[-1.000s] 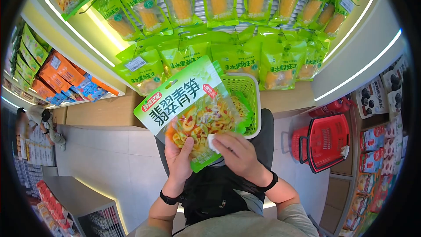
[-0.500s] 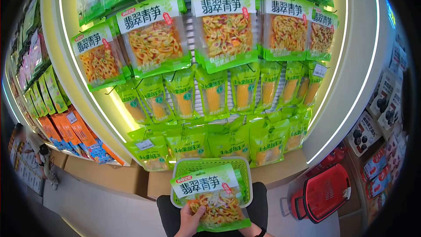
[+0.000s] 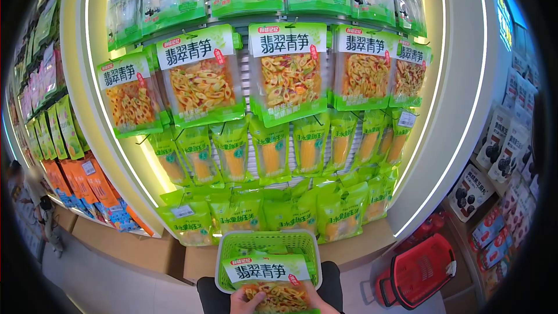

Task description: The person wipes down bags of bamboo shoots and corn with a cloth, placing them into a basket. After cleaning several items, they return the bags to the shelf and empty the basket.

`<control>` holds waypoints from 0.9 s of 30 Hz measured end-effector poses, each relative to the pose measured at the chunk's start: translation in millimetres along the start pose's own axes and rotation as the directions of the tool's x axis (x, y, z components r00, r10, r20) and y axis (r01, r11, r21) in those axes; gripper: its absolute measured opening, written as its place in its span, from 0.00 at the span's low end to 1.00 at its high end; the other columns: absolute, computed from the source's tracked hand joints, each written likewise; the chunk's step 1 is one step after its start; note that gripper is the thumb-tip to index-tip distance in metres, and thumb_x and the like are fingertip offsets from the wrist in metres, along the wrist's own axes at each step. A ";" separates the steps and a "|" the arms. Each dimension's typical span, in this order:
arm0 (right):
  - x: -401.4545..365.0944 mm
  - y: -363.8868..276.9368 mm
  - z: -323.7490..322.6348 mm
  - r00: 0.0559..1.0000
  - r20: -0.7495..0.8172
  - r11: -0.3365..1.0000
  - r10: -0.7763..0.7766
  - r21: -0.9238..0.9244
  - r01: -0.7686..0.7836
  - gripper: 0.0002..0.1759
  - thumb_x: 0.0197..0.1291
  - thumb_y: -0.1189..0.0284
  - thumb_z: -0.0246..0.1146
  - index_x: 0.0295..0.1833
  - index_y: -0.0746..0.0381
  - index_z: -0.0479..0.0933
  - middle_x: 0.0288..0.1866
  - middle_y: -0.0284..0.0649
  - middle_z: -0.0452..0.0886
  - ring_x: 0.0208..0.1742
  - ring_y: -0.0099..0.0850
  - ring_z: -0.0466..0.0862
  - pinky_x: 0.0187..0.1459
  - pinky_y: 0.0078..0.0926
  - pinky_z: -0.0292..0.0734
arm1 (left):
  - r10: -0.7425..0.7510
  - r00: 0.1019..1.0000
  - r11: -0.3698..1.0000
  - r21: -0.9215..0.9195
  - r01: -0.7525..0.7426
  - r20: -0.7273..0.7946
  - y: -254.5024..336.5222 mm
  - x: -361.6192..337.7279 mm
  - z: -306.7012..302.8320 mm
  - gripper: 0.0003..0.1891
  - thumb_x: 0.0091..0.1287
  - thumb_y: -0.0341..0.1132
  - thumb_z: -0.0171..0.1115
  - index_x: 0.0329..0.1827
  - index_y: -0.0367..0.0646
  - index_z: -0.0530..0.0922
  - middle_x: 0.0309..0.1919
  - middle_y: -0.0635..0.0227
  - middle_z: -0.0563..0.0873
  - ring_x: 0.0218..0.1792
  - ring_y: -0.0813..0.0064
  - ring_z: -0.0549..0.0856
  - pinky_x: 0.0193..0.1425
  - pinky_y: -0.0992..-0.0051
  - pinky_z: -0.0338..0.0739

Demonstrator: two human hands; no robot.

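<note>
A green-and-white packet of sliced celtuce [image 3: 269, 273] with a clear window is in front of me at the bottom of the view. My left hand [image 3: 247, 301] is closed on its lower left side, thumb on the front. At the packet's right edge, my right hand [image 3: 318, 301] also holds it, its fingers partly hidden behind. Beyond the packet is a light green plastic basket [image 3: 318, 256] by my dark-trousered knees. More green packaging shows inside the basket, behind the packet I hold.
Similar celtuce packets [image 3: 288, 72] hang on the lit rack ahead. Below them hang green corn packs [image 3: 271, 151], with more green packs [image 3: 238, 212] lower down. A red shopping basket [image 3: 415, 270] stands on the floor at right. Another person [image 3: 43, 203] is at far left.
The view has tilted up, so the rack appears lower. The packet sits lower in view and tips back more level, and my right hand now shows along its right edge.
</note>
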State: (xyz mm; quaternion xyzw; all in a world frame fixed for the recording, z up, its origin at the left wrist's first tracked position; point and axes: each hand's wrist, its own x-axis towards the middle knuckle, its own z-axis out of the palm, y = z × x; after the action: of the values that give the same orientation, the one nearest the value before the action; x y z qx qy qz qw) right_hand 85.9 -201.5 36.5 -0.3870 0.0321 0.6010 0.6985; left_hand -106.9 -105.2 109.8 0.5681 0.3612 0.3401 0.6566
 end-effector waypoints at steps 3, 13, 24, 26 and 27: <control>-3.4 4.1 7.5 0.999 0.039 1.000 0.005 0.030 -0.007 0.18 0.64 0.84 0.63 0.60 0.69 0.82 0.49 0.46 0.88 0.45 0.34 0.89 0.50 0.30 0.85 | -0.006 1.000 0.998 -0.066 0.006 -0.001 7.8 0.4 1.9 0.11 0.72 0.32 0.71 0.53 0.38 0.83 0.39 0.71 0.88 0.35 0.82 0.85 0.42 0.79 0.81; -23.8 -14.3 -0.5 0.936 0.218 0.961 -0.276 0.033 0.276 0.16 0.69 0.79 0.61 0.61 0.66 0.80 0.51 0.48 0.87 0.49 0.36 0.87 0.50 0.32 0.83 | 0.008 1.000 0.999 0.054 -0.007 -0.023 29.2 17.0 -0.9 0.13 0.72 0.35 0.72 0.54 0.38 0.84 0.39 0.71 0.89 0.35 0.83 0.84 0.36 0.82 0.80; 76.8 23.5 -93.8 0.835 0.072 0.655 -0.545 -0.586 0.478 0.12 0.64 0.81 0.71 0.51 0.76 0.84 0.47 0.47 0.89 0.42 0.30 0.89 0.46 0.24 0.84 | 0.500 0.852 0.864 -0.014 -0.504 0.157 197.4 96.2 36.6 0.13 0.72 0.30 0.71 0.56 0.35 0.83 0.46 0.67 0.90 0.44 0.83 0.86 0.49 0.78 0.81; 72.7 32.4 -83.7 0.764 0.160 0.457 -0.625 -0.718 0.524 0.12 0.64 0.78 0.72 0.49 0.73 0.86 0.44 0.46 0.90 0.43 0.31 0.90 0.46 0.26 0.83 | 0.595 0.789 0.799 -0.003 -0.602 0.153 238.1 119.1 54.0 0.13 0.72 0.30 0.71 0.55 0.34 0.82 0.46 0.67 0.90 0.45 0.83 0.86 0.50 0.79 0.80; 67.3 33.9 -73.7 0.674 0.225 0.310 -0.704 -0.756 0.577 0.11 0.63 0.77 0.73 0.49 0.71 0.86 0.44 0.47 0.90 0.44 0.34 0.90 0.46 0.28 0.84 | 0.631 0.762 0.772 -0.013 -0.636 0.147 257.6 130.6 62.4 0.14 0.72 0.30 0.71 0.56 0.34 0.82 0.47 0.67 0.90 0.45 0.84 0.86 0.51 0.80 0.80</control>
State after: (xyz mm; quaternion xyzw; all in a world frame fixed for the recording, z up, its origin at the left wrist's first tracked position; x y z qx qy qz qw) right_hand 106.1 -190.0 -66.3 -0.6711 -0.3366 0.1925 0.6319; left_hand 3.7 7.3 359.6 0.6917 0.1065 0.4931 0.5168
